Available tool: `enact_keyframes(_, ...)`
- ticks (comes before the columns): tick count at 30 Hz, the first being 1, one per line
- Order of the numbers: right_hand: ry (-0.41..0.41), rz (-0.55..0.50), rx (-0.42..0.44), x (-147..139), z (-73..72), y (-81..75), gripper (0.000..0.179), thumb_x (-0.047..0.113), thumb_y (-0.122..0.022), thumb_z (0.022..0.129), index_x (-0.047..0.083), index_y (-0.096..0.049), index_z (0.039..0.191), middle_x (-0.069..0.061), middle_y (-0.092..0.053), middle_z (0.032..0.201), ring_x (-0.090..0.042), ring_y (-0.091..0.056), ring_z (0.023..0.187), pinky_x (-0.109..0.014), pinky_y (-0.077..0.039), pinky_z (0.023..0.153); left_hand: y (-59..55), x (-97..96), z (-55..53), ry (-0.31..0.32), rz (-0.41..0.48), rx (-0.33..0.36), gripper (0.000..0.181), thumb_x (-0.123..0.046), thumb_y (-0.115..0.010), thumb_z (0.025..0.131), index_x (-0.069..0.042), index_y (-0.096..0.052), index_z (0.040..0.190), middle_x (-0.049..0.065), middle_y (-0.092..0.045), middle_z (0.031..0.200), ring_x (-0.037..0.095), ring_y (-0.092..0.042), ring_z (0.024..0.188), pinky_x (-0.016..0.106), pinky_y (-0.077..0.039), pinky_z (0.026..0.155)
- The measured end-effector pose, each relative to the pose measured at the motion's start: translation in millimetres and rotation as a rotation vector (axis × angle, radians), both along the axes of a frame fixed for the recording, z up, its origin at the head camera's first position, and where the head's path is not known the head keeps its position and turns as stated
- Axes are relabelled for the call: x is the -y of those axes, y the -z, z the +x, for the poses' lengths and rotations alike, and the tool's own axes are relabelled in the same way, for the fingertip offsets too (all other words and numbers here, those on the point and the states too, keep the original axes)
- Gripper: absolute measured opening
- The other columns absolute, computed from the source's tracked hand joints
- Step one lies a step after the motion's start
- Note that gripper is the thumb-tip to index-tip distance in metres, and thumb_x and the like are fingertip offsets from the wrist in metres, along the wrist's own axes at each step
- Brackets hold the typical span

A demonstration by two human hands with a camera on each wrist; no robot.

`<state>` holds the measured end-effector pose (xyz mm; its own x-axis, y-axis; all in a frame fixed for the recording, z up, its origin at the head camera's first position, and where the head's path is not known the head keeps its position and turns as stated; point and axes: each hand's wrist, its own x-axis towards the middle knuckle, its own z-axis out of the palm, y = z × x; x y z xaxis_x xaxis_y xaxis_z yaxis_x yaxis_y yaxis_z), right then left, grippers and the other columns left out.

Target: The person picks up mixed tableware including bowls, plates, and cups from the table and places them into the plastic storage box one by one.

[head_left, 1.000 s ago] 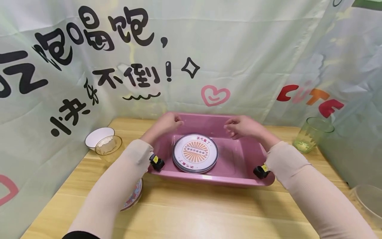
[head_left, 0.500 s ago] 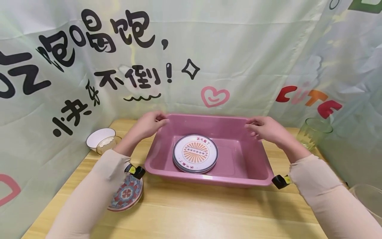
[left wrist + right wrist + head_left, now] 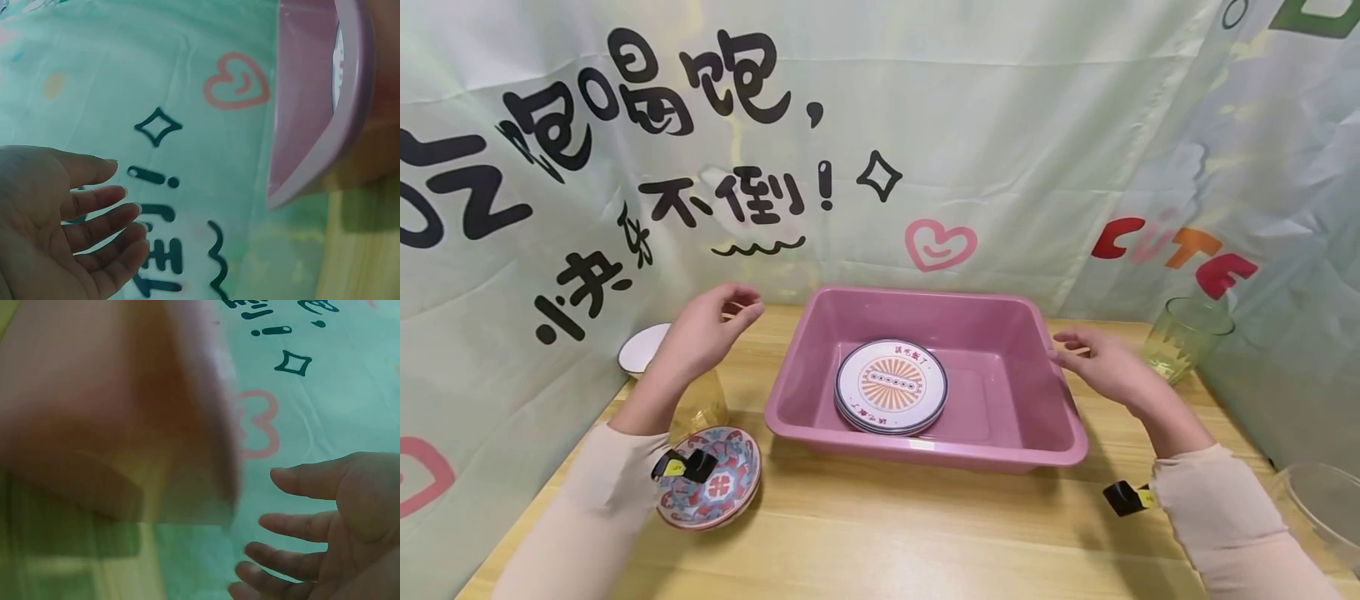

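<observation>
A pink plastic basin stands in the middle of the table. Inside it, toward the left, lies a stack of white plates with an orange sunburst print. My left hand hovers left of the basin with relaxed fingers and nothing in its grasp; the left wrist view shows its palm and spread fingers. On the other side, my right hand has its fingertips close by the basin's right rim in the head view. Its fingers are loosely spread and hold nothing in the right wrist view.
Patterned bowls sit front left, partly under the left wrist's camera. Behind that arm are an amber glass and a white bowl. A green glass stands back right, a clear container at the right edge. A printed curtain encloses the table.
Both hands have moved apart, from over the basin outward to its two sides. The left has gone left, the right has gone right and lower. Basin and plates have stayed put.
</observation>
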<state>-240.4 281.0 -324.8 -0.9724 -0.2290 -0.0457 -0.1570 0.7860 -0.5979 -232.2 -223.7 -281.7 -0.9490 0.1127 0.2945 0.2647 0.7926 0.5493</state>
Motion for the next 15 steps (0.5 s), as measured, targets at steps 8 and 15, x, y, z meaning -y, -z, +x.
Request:
enact_keyframes(8,-0.036,-0.271,0.17,-9.2,2.5,30.4,0.07,0.028,-0.048,0.104,-0.013,-0.014,0.149,-0.029,-0.061,0.119,-0.03,-0.065,0.102,-0.041,-0.055,0.086,2.9,26.1,18.5,-0.061,-0.034,-0.039,0.05,-0.041,-0.054,0.1,-0.003,-0.055,0.132,0.021,-0.057,0.13,0.042,-0.051,0.116,0.058,-0.04,0.096)
enact_keyframes(15,0.003,-0.537,0.257,-11.9,5.9,49.7,0.066,0.03,-0.045,0.105,-0.002,-0.014,0.154,-0.007,-0.056,0.086,-0.012,-0.06,0.082,-0.031,-0.055,0.077,12.1,50.0,24.5,-0.076,-0.043,-0.03,0.055,-0.04,-0.054,0.1,0.001,-0.05,0.136,0.027,-0.048,0.137,0.046,-0.042,0.125,0.063,-0.034,0.099)
